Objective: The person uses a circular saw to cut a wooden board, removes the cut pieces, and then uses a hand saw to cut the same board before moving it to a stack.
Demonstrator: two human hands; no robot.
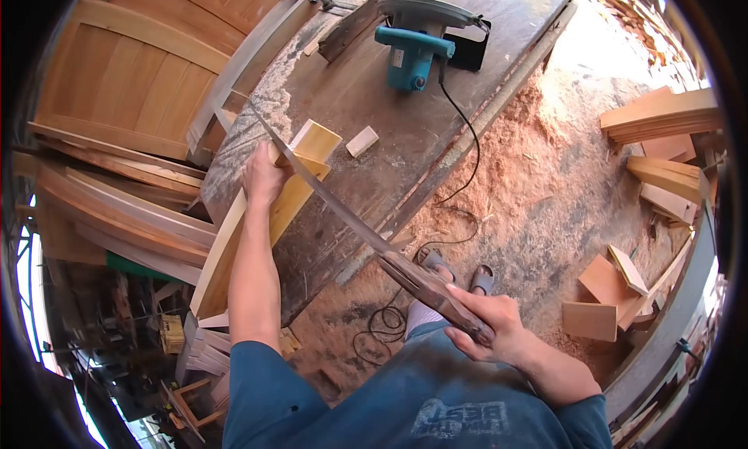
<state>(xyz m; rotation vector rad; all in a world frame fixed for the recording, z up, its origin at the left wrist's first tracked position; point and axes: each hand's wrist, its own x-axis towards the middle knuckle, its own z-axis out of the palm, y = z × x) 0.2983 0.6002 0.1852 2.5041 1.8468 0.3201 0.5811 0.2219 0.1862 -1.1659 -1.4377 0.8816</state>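
My right hand [499, 328] is closed round the wooden handle of a handsaw [339, 207]. The saw's long blade slants up and left across the view, its far part over the end of a pale yellow wooden board [292, 203]. My left hand [265, 175] grips that board near its far end, close beside the blade. The board juts past the bench edge toward me. Its end has a stepped shape, though the blade partly covers the place where they meet. A small wood offcut [362, 142] lies on the workbench [343, 98] just right of the board.
A teal circular saw [413, 51] sits at the bench's far end, its black cord [477, 149] running down to the sawdust-covered floor [514, 207]. Wood blocks [600, 293] are piled at right. Panelled wooden doors [140, 75] and stacked boards [132, 207] stand at left.
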